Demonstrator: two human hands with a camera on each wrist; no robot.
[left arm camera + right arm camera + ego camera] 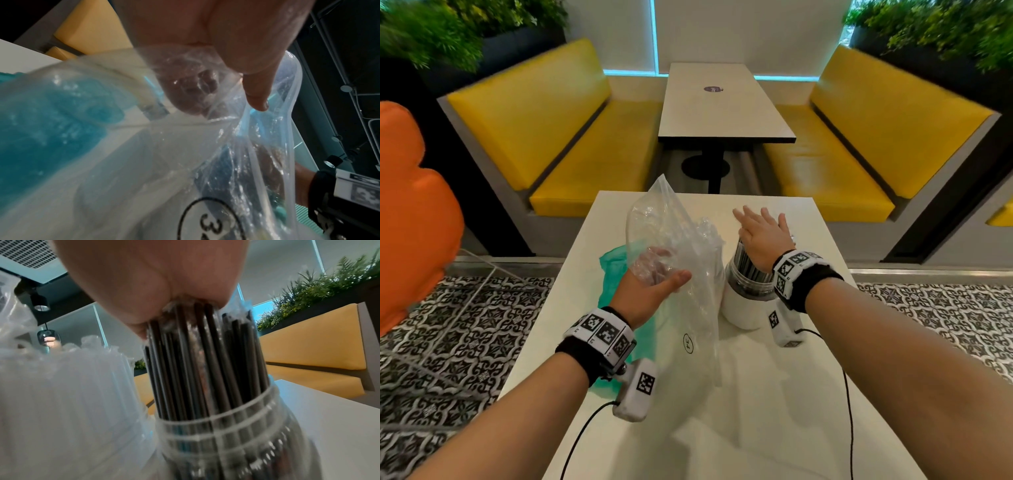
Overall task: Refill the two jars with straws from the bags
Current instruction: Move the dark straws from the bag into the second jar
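A clear crumpled plastic bag, apparently emptied, is gripped by the left hand above the white table. The right hand, fingers straight, is pressed flat w/ palm on black wrapped straws standing in a clear plastic jar. Pressure should be kept even & vertical so the straws are seated w/o the jar being tipped.

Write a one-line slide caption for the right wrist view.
Right hand pressing flat on black straws standing in a clear jar.
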